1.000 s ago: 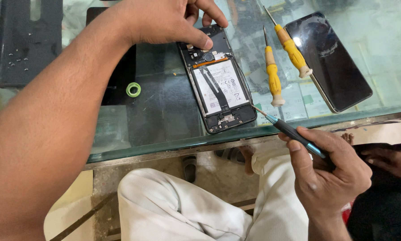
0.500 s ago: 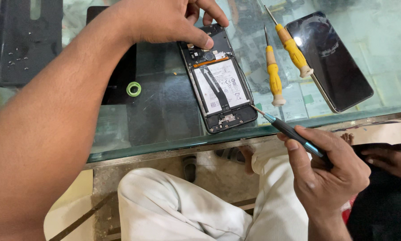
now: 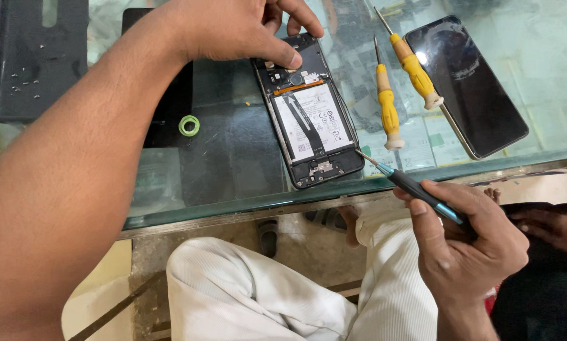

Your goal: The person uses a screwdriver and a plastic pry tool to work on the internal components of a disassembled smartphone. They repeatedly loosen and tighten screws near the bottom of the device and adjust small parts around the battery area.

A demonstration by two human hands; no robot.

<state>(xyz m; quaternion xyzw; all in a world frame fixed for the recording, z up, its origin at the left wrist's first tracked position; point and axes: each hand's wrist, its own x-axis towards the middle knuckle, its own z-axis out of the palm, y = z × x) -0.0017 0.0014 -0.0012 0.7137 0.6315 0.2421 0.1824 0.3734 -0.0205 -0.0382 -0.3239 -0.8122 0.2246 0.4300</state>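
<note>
Clerk: Left hand (image 3: 233,28), item one: reaches across the glass table (image 3: 233,164) and is closed on the top end of the opened phone (image 3: 310,117), thumb pressed flat on the upper boards, fingers curled over the far edge.

Checker: Reason for that hold?

Clerk: Judged to pin the phone so it cannot slide on smooth glass. The phone lies back-off, battery showing, near the table's front edge, its bottom end towards the person.

Checker: Item two?

Clerk: Right hand (image 3: 470,249), clamped round a dark-handled precision screwdriver (image 3: 416,189), held like a pen. The tip points at the phone's lower right edge; touching or just short, I cannot tell. The low, slanted angle suits fine work along the frame.

Checker: Spare tools?

Clerk: Two yellow-handled screwdrivers (image 3: 387,104), side by side just right of the phone, tips away from the person; probably parked within the right hand's reach.

Checker: Remaining entries?

Clerk: Dark phone screen panel (image 3: 466,85), face up, right of the screwdrivers, well apart from the work. Small green ring (image 3: 189,125), left of the phone. Black back cover (image 3: 40,60), far left, with tiny screws lying on it, likely kept there so none roll off.
</note>
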